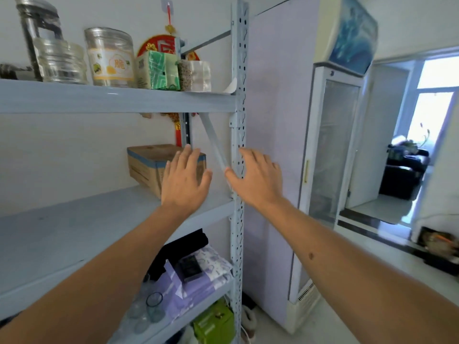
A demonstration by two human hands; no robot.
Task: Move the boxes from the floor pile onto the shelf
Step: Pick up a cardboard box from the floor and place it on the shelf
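Observation:
A brown cardboard box (146,165) with blue tape along its top edge sits on the middle shelf (74,224) of a grey metal rack, near the back right corner. My left hand (185,181) is spread flat in front of the box's right part, fingers straight; whether it touches the box I cannot tell. My right hand (255,180) hovers open beside the rack's front right post (238,120), holding nothing. The floor pile of boxes is out of view.
The top shelf (111,98) carries glass jars, a green carton and a bag. The lower shelf holds purple packets, glass cups and a black item; a green box sits below. A glass-door fridge (330,150) stands to the right, a doorway beyond it.

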